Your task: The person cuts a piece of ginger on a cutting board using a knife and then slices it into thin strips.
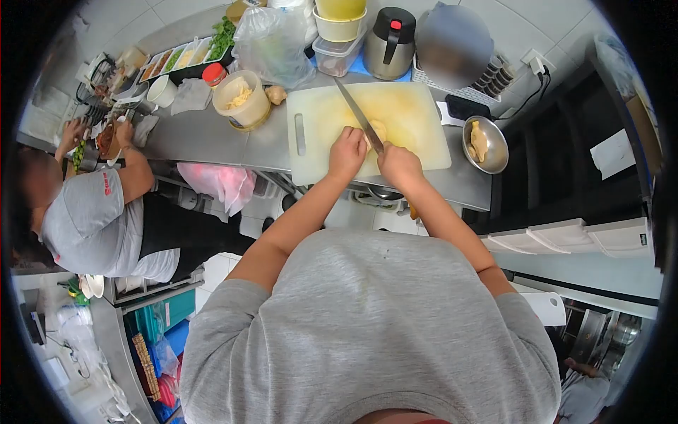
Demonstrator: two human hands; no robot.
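Note:
My right hand [400, 168] grips the handle of a long kitchen knife [358, 111]. Its blade slants up and left across a white, yellow-stained cutting board [424, 106]. Just left of the handle, the curled fingers of my left hand [347, 152] press on a pale yellow piece that looks like peeled ginger [367, 143], mostly hidden by hand and blade. More of the pale ginger [379, 128] lies on the board right of the blade.
A metal bowl [501, 157] with pale ginger [479, 140] stands right of the board. To the left are a knob of ginger [275, 94] and a tub [227, 116] of cut pale pieces. A steel jug [387, 60] stands behind. A co-worker [106, 212] works at far left.

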